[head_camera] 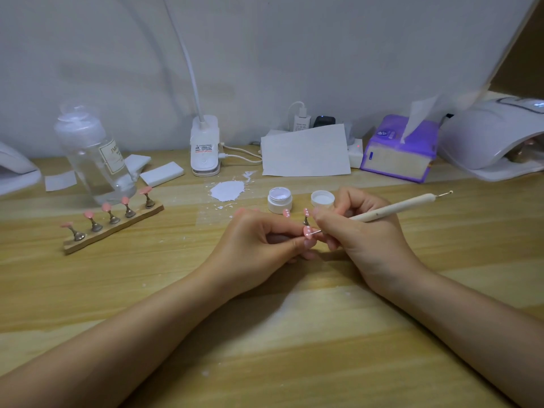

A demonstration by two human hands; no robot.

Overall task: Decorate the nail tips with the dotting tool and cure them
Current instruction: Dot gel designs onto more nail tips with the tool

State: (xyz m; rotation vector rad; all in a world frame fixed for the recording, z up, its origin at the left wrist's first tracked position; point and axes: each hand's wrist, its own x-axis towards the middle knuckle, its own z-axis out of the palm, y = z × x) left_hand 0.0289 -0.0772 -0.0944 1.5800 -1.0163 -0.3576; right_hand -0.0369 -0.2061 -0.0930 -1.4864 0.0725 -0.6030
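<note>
Step in hand: dotting. The right hand [362,231] is pinched round the dotting tool [394,208] like a pen, its fine metal tip touching the pink nail tip [308,232] that the left hand [259,245] pinches between thumb and fingers.

Nail tip in work: it sits just in front of the open gel jar [280,200] and already carries white dots along its length.

Other dotted tips: two more pink tips with white dots stand behind the fingers, just in front of the jar; what holds them is mostly hidden.

Undotted set: five plain pink tips stand on the wooden holder [113,228], well to the left of the jar.

Jar lid: the lid [323,199] lies just right of the jar, inside up.

Next move, as I judge it: lift the tool straight off so the wet dot keeps its shape, reload from the jar if needed, then go on to the remaining tips.

Curing: the white nail lamp [494,139] waits far right of the jar, beyond the purple tissue box [397,156].

Writing: the clear pump bottle [94,154], far left of the jar, bears a label too blurred to read with certainty.
</note>
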